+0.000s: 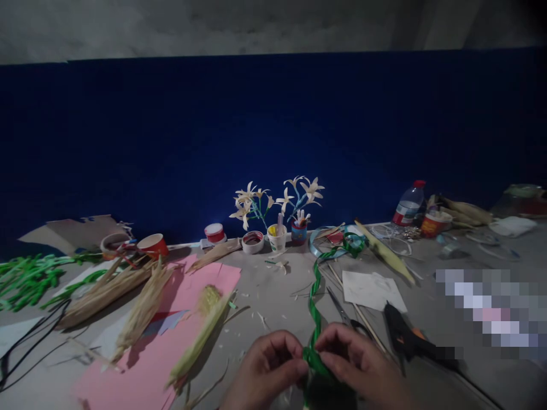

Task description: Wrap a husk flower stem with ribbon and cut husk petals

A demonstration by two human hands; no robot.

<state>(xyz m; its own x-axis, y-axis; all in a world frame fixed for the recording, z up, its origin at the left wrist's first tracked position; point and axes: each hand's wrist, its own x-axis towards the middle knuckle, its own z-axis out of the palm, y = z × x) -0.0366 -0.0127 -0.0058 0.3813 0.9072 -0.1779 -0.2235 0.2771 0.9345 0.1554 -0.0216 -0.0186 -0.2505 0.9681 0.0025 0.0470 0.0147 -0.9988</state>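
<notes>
A strip of shiny green ribbon (315,307) runs twisted across the grey table from its roll (354,244) down to my hands. My left hand (273,367) pinches the ribbon's near end between thumb and fingertips. From the other side, my right hand (352,359) grips the same bunched green loop, its fingertips close to the left ones. A thin pale tip shows below the loop, too little of it to name. Scissors (342,307) lie just beyond my right hand, partly hidden by it. Beside them rest thin wooden sticks (370,327).
A black glue gun (404,336) lies at right, near a white paper square (372,289). Corn husks (199,341) spread over pink paper (128,381) at left. Cups with husk flowers (277,238) stand along the back, a plastic bottle (409,205) further right. Green pipe cleaners (29,279) pile far left.
</notes>
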